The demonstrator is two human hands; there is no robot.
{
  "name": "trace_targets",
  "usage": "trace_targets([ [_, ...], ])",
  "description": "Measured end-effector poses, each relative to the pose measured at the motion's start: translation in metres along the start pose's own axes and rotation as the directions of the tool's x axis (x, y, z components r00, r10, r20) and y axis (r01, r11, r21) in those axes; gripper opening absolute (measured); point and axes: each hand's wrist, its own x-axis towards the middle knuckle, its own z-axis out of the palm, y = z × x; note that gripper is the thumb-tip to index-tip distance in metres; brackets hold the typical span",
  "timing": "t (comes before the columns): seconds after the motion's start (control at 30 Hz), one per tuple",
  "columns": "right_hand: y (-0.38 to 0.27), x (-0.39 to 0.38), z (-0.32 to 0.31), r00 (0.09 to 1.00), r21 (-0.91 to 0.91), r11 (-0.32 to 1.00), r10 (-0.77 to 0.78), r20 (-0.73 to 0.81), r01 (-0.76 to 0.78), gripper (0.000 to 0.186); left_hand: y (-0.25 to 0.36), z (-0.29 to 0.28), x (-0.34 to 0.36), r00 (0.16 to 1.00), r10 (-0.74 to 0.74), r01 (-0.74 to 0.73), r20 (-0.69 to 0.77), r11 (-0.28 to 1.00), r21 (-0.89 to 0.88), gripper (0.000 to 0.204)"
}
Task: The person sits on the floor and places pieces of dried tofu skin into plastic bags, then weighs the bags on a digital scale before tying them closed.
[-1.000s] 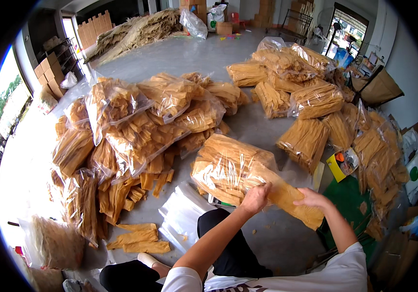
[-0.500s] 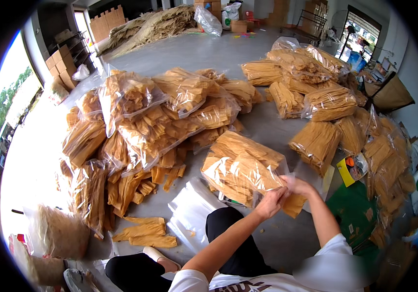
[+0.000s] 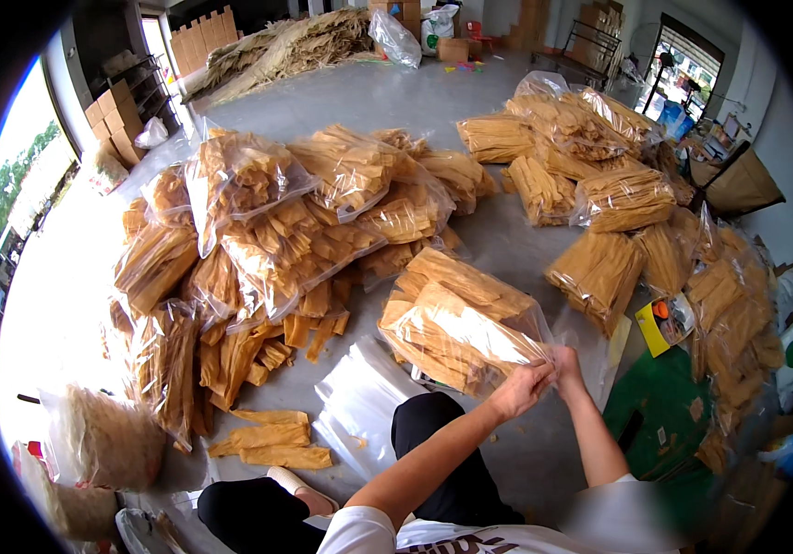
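A clear plastic bag of yellow-brown dried sheets (image 3: 442, 305) lies in front of me, tilted, with glare across it. My left hand (image 3: 521, 386) and my right hand (image 3: 564, 369) are together at its lower right end, both closed on the plastic at the bag's mouth. Left of my knee, clear empty bags (image 3: 350, 397) lie on the grey floor, with a few loose dried strips (image 3: 272, 452) beside them. Under the filled bag a low object is mostly hidden.
Heaped bags of dried sheets stand at left (image 3: 248, 240) and right (image 3: 609, 203). A yellow box (image 3: 650, 328) sits on the right by a green mat (image 3: 646, 415). Bags of pale material (image 3: 110, 439) stand lower left. Cartons (image 3: 115, 120) and a straw-like pile (image 3: 276, 55) are farther back.
The loose piece that my right hand held outside the bag now no longer sticks out. My hands have come together at the bag's mouth, gathering it, and my right hand has moved left.
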Motion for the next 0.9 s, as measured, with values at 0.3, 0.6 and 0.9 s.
trace_targets([
  [0.3, 0.033, 0.049, 0.022, 0.993, 0.14, 0.985, 0.092, 0.071, -0.102, 0.011, -0.002, -0.001, -0.007, 0.998, -0.056, 0.057, 0.014, 0.996, -0.064, 0.003],
  [0.6, 0.014, 0.024, 0.009, 0.994, -0.139, 0.99, -0.021, 0.108, 0.036, 0.019, 0.004, -0.004, -0.007, 0.971, -0.219, 0.231, 0.099, 0.965, -0.127, 0.012],
  [0.9, 0.031, 0.04, 0.04, 0.976, 0.045, 0.996, -0.085, 0.202, 0.078, 0.023, 0.002, -0.001, -0.01, 0.978, 0.028, -0.01, 0.205, 0.996, -0.091, 0.011],
])
